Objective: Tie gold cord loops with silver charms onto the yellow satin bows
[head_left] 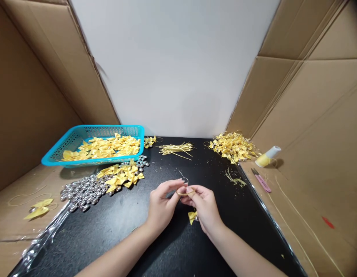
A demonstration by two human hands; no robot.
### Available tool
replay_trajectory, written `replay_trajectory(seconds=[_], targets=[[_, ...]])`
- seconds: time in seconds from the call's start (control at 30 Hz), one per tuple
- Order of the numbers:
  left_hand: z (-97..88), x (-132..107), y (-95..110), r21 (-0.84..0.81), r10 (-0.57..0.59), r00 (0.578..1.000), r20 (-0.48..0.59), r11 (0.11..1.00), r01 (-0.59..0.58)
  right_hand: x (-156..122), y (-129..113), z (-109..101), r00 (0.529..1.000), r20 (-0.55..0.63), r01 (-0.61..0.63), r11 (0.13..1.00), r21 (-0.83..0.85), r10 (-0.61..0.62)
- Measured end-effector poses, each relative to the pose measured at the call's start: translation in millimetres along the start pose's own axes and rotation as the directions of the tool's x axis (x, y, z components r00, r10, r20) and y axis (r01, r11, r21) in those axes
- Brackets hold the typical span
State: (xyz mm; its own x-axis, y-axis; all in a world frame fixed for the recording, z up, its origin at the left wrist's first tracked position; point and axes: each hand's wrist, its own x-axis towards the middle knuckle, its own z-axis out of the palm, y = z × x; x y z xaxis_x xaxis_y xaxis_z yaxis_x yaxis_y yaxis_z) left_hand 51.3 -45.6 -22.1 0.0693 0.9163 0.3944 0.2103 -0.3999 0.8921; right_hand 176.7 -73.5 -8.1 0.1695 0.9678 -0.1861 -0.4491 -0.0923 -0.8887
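Close together over the middle of the black work surface, my left hand (164, 202) and my right hand (206, 204) both pinch a gold cord loop (186, 193). The loop curves between thumbs and fingertips, and a thin cord end (182, 175) sticks up beyond them. Below my right hand's fingers hangs a yellow ribbon bow (192, 216), with a small silvery bell or bead beside it, partly hidden by the hand. How the cord is joined to the bow is hidden by my fingers.
At left, a blue basket (93, 161) holds yellow bows; silver beads (84, 190) and loose bows (122, 177) lie before it. Cut gold cords (177, 149) lie ahead. Rightward are finished-looking bows (233, 146), cord scraps (235, 179), pink thread snips (262, 181) and a thread spool (266, 157).
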Motion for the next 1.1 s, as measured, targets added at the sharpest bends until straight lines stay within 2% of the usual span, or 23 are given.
replay_trajectory(seconds=[0.2,0.33,0.43,0.53,0.73,0.93,1.1], targets=[[-4.5,3,5,0.064,0.147,0.989,-0.012,0.987,-0.146,2,-2,-2,0.997,-0.040,0.060,0.998,-0.016,-0.060],[-6.0,5,7,0.060,0.054,0.999,-0.006,0.997,-0.054,2,-2,-3,0.996,-0.072,0.052,0.999,-0.012,-0.053],[-4.9,6,9,0.036,-0.017,0.999,0.030,0.999,0.016,2,1,-5,0.995,-0.050,0.085,0.996,-0.039,-0.087],[-4.1,7,11,0.011,-0.038,0.998,0.059,0.999,0.038,3,3,-8,0.988,-0.001,0.151,0.982,-0.111,-0.152],[-5.1,5,9,0.016,0.003,0.994,0.106,1.000,-0.004,0,1,-9,0.958,0.070,0.288,0.919,-0.270,-0.280],[-6.5,5,9,0.035,0.024,0.997,0.075,0.999,-0.027,1,3,-10,0.938,0.112,0.347,0.891,-0.292,-0.328],[-7.8,5,11,0.060,0.090,0.988,0.126,0.993,-0.099,3,8,-12,0.925,0.101,0.379,0.870,-0.315,-0.366]])
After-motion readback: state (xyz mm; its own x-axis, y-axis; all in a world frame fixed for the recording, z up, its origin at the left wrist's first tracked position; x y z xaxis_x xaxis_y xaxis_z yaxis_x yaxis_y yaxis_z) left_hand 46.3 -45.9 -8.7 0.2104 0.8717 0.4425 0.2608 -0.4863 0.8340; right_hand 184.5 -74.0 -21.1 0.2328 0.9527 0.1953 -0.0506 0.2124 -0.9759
